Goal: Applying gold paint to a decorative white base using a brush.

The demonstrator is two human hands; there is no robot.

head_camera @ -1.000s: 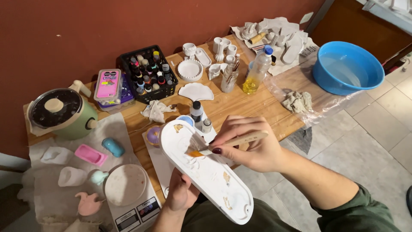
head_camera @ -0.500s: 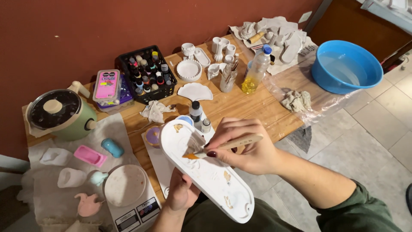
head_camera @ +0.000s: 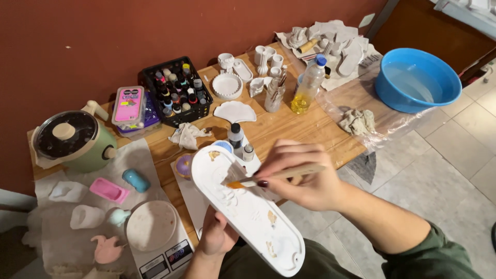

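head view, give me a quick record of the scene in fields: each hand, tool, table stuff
left hand: holds long white oval tray from below
right hand: fingers grip wooden paintbrush
brush tip: orange paint, on tray
table: black crate of paint bottles, blue basin, green pot, kitchen scale

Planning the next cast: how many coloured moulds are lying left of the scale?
3. A pink tray mould and a blue oval mould lie near the green pot; a pink bird-shaped mould lies beside the scale. Others may be hidden.
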